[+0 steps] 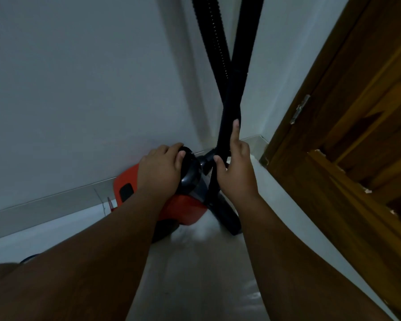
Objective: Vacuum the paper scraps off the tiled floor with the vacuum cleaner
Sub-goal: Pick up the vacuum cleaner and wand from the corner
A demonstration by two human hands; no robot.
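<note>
At frame centre, the orange plastic canister vacuum cleaner point(183, 207) sits on the pale tiled floor point(195, 274), tight against the white wall point(79, 89). The left hand point(160, 170) clasps its black top handle point(190, 167). The right hand point(237, 167) lies loosely open against the black rigid wand point(232, 107), crossing the ribbed black hose point(215, 42). A brown wooden door point(357, 135) crowds the right edge.

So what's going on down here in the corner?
A person is reaching for an orange vacuum that sits on the floor by the wall. The left hand rests on its black top, and the right hand is on the wand, beside the hose. No paper scraps are in view.
</note>
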